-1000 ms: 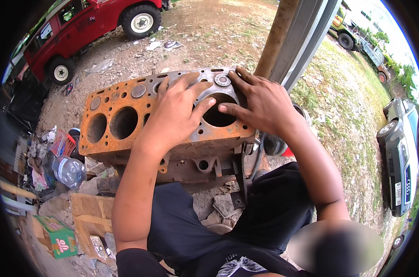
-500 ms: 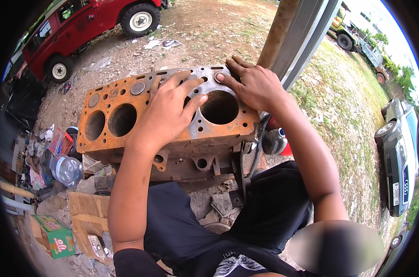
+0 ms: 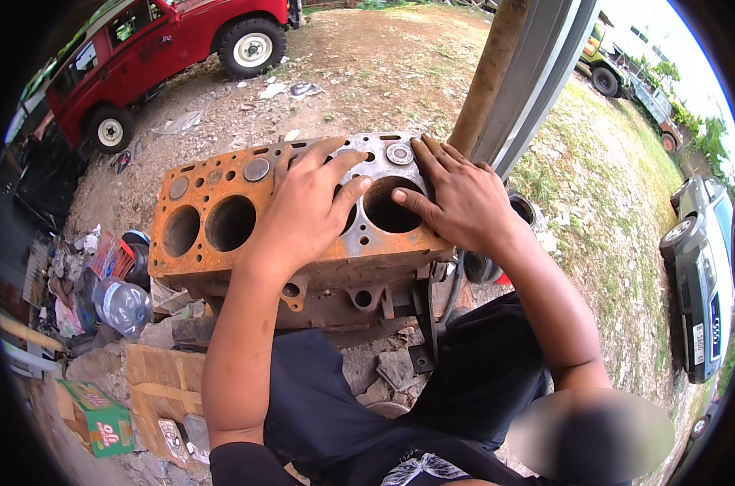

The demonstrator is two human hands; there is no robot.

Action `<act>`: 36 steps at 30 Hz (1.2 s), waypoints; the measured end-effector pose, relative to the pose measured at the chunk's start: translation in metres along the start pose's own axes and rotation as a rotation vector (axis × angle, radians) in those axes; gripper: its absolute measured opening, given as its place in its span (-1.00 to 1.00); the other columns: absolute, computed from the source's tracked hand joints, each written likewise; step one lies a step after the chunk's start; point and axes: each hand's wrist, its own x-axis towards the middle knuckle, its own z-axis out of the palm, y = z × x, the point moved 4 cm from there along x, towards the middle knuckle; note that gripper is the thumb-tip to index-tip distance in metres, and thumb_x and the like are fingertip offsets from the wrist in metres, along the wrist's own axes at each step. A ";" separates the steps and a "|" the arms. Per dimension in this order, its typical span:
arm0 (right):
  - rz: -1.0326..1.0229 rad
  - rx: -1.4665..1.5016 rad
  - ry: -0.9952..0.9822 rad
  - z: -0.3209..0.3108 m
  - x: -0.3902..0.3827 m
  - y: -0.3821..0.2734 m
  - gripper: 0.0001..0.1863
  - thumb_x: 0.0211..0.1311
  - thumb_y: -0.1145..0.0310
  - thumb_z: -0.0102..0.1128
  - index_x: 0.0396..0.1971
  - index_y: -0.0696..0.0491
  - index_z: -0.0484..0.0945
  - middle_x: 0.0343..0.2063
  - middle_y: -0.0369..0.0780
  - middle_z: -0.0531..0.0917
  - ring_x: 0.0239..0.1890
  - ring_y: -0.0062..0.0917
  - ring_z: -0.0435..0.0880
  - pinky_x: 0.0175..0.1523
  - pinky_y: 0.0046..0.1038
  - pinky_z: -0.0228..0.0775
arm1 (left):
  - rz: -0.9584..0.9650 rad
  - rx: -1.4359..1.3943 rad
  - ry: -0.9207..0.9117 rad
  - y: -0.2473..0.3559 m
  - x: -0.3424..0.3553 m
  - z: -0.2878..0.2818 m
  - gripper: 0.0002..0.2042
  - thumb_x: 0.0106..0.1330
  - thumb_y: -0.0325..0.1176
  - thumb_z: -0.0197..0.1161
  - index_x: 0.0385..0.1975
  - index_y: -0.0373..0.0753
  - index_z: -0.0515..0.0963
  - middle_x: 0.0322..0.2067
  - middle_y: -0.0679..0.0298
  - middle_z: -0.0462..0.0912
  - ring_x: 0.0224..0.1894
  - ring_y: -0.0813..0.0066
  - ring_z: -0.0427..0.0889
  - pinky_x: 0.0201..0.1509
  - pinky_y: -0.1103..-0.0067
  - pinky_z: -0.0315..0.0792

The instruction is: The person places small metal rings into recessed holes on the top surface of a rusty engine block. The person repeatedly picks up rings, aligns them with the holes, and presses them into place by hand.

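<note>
In front of me stands an engine block, rusty orange on its left and bare grey metal toward the right of its top face. My left hand lies over the middle of that face, fingers spread, covering part of a cylinder bore. Flat on the right end rests my right hand, its thumb reaching over the rightmost bore. Just left of its fingertips a round metal disc sits in the far row. Similar discs show farther left. Neither hand appears to hold anything.
A metal post rises beyond my right hand. On the left lie a plastic bottle, a red basket and cardboard. A dark round container stands right of the block. Farther off are a red vehicle and a parked car.
My right hand has slid right off the round disc, leaving it uncovered, and its thumb now hangs over the bore. My left hand stays in the middle. The whole view has shifted slightly.
</note>
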 end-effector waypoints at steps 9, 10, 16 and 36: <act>0.003 -0.062 0.007 0.001 -0.012 -0.007 0.24 0.42 -0.66 -0.16 0.60 0.25 0.25 0.57 0.12 0.38 0.66 -0.07 0.28 0.62 0.01 0.24 | 0.005 -0.036 -0.019 -0.001 -0.003 -0.005 -0.58 0.65 -0.05 0.19 0.27 -0.17 0.71 0.39 -0.07 0.59 0.48 -0.12 0.48 0.70 0.07 0.07; 0.013 -0.032 -0.006 0.000 -0.004 -0.004 0.24 0.42 -0.66 -0.16 0.60 0.25 0.25 0.57 0.11 0.37 0.67 -0.07 0.27 0.63 0.01 0.23 | 0.005 -0.047 -0.020 0.000 -0.003 -0.004 -0.58 0.65 -0.05 0.20 0.27 -0.17 0.71 0.39 -0.07 0.59 0.47 -0.12 0.49 0.70 0.08 0.08; 0.027 -0.032 -0.001 0.003 0.009 -0.003 0.26 0.41 -0.67 -0.17 0.60 0.27 0.24 0.57 0.12 0.37 0.67 -0.07 0.25 0.64 -0.03 0.22 | -0.025 -0.047 -0.036 -0.001 0.002 -0.002 -0.59 0.64 -0.06 0.20 0.26 -0.18 0.71 0.40 -0.08 0.58 0.48 -0.14 0.47 0.66 0.10 0.16; -0.023 -0.078 -0.009 -0.001 -0.009 -0.008 0.35 0.34 -0.70 -0.07 0.56 0.39 0.25 0.51 0.24 0.41 0.64 -0.02 0.31 0.63 -0.10 0.28 | 0.004 -0.013 -0.018 -0.001 0.004 0.005 -0.60 0.68 -0.09 0.13 0.24 -0.19 0.72 0.36 -0.03 0.62 0.46 -0.04 0.52 0.69 0.07 0.06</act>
